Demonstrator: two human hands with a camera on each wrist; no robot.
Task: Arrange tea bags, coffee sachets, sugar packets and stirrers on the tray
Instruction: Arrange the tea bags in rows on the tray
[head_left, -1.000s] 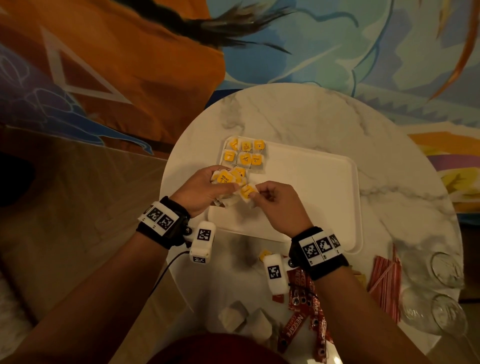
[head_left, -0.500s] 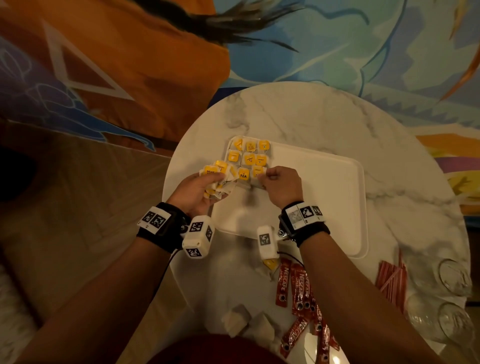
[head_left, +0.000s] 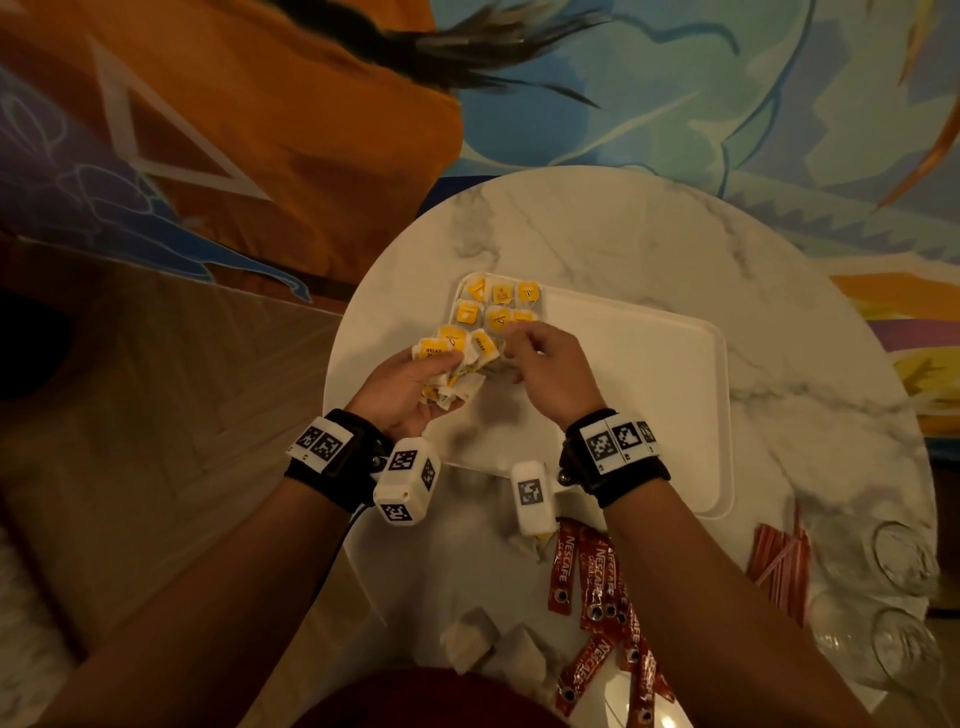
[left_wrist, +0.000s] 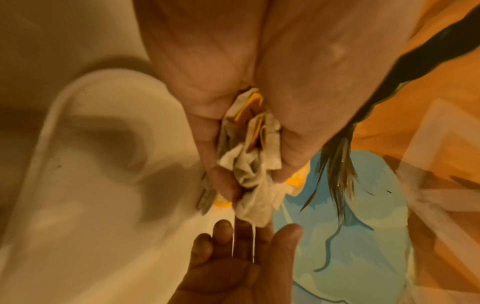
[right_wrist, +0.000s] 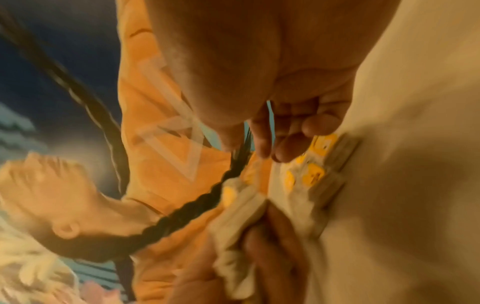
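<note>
A white tray (head_left: 649, 389) lies on the round marble table (head_left: 623, 234). Several tea bags with yellow tags (head_left: 498, 301) lie in rows in its far left corner, seen up close as the laid tea bags (right_wrist: 314, 174). My left hand (head_left: 410, 384) grips a crumpled bunch of tea bags (head_left: 434, 349) over the tray's left edge; the left wrist view shows the bunch (left_wrist: 249, 156) with two strings hanging from it. My right hand (head_left: 511, 338) hovers beside the bunch at the near row. Its fingers (right_wrist: 283, 152) are loosely bent, and I see nothing between them.
Red coffee sachets (head_left: 597, 582) lie in a heap near the table's front edge, with pale paper packets (head_left: 478, 639) to their left. Red stirrers (head_left: 779, 561) and two glasses (head_left: 904, 556) stand at the right. Most of the tray's right part is bare.
My right hand took a tea bag from the bunch, carried it forward to the rows on the tray, and now sits back beside the bunch. The left hand shifted slightly forward and left.
</note>
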